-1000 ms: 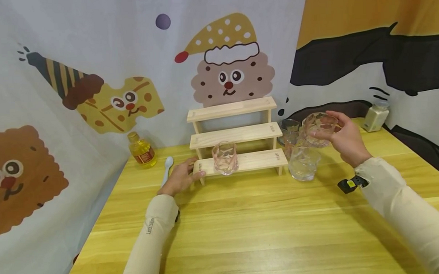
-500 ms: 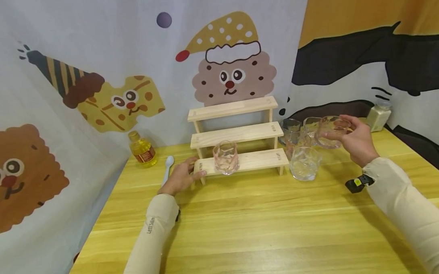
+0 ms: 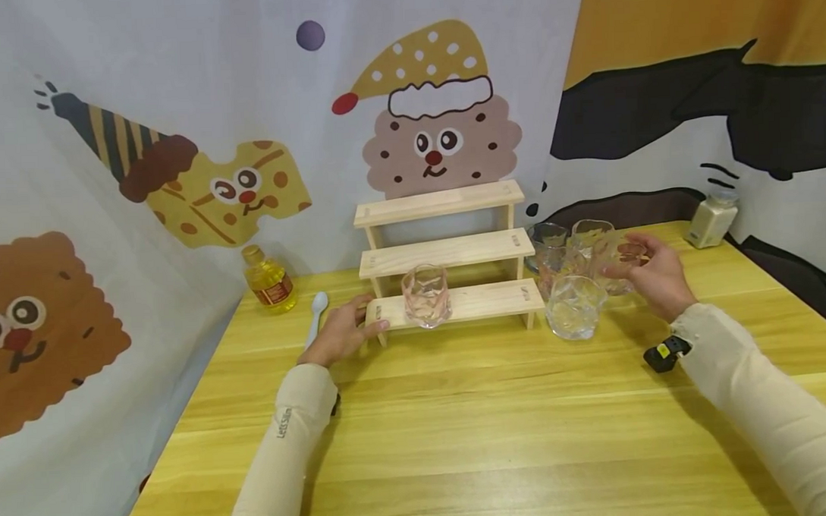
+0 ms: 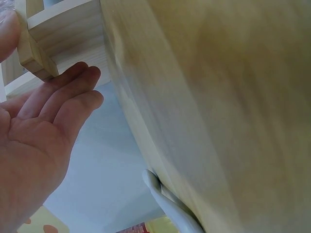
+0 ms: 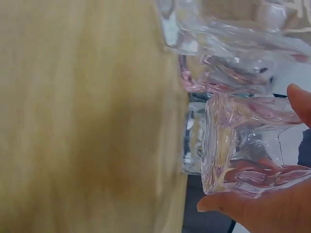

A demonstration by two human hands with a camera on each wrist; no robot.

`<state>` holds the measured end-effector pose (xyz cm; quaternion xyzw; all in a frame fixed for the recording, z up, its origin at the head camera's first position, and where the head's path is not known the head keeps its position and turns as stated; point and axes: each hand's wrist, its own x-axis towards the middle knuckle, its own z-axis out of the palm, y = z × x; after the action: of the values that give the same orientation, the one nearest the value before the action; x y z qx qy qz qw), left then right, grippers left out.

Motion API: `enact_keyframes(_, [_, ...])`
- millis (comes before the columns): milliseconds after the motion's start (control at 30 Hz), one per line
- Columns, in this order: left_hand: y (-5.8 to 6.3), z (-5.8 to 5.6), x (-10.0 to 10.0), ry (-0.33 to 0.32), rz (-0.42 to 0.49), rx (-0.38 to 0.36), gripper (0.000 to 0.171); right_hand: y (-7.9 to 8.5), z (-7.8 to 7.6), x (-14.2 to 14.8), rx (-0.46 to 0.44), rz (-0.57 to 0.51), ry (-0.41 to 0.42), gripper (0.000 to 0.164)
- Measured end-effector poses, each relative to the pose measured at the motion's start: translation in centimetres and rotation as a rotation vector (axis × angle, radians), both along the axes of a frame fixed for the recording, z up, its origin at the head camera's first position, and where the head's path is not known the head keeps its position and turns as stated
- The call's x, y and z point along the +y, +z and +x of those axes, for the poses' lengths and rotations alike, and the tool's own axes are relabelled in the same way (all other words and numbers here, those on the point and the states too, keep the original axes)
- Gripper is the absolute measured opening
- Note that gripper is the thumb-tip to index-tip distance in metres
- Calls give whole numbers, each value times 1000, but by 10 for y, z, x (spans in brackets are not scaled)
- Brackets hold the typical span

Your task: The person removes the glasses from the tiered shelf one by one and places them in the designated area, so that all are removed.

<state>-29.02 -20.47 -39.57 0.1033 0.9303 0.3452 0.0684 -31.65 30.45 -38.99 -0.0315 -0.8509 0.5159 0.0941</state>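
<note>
A three-step wooden display rack (image 3: 483,301) stands at the back of the table. My left hand (image 3: 340,336) grips the left end of its lowest step, thumb on top; in the left wrist view the other fingers (image 4: 73,97) extend along the board's far side. A pink-tinted glass (image 3: 426,295) rests on that step. Right of the rack, my right hand (image 3: 660,280) holds another pink-tinted glass (image 5: 252,145) upright, thumb and fingers on opposite sides, its base close over the table. Several more glasses cluster beside it, including a clear glass (image 3: 574,313) in front.
A small bottle of yellow oil (image 3: 270,280) and a pale spoon (image 3: 317,311) are left of the rack. A jar of pale contents (image 3: 712,221) stands at the back right corner. A cartoon-printed curtain (image 3: 242,66) hangs behind the wooden table (image 3: 446,431).
My right hand carried the held glass rightward, then lowered it toward the table beside the other glasses. The left hand stays on the rack.
</note>
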Motion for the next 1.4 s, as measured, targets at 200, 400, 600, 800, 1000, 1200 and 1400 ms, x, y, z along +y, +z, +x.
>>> enact_keyframes(200, [2,0,2,14,15,-24,78,-8,-2,-2,-24,-27,23,89])
enact_keyframes(400, [0,0,2,17,5,-22,77,-13,-5,-1,-47,-86,36,91])
enact_keyframes(600, [0,0,2,16,5,-20,78,-11,-6,1,-95,-82,60,92])
enact_keyframes(800, [1,-1,1,16,-7,-6,77,-7,-5,4,-116,-16,120,89])
enact_keyframes(1000, [0,1,1,14,-20,-8,76,-5,-4,4,-135,43,166,88])
enact_keyframes(1200, [-1,0,1,25,-12,-26,77,-4,-5,5,-153,83,183,93])
enact_keyframes(1400, [-1,0,1,19,-23,-15,77,1,-5,6,-157,207,169,99])
